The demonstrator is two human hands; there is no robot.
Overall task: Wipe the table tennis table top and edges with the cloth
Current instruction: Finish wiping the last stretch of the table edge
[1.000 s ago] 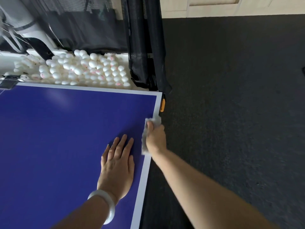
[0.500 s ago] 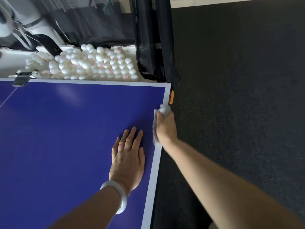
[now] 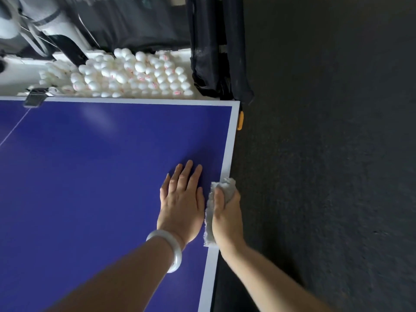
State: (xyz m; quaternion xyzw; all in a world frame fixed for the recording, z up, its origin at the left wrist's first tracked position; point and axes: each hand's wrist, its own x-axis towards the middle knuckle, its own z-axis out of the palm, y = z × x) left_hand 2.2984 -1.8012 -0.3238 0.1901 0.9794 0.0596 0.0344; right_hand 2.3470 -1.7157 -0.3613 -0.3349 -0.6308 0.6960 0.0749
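While the cloth (image 3: 227, 188) sits on the right edge (image 3: 227, 149) of the table (image 3: 90, 176), well short of the far corner (image 3: 235, 105), the task reads as partly done. Edge wiping is under way, and no frame shows which areas of the top are already clean. By this position, the stretch up to the corner probably remains. The right hand (image 3: 227, 219) clasps the cloth, thumb on top, with the fingers hidden below the edge. The left hand (image 3: 182, 203) lies flat on the top, equally short of the corner, fingers straight, holding nothing.
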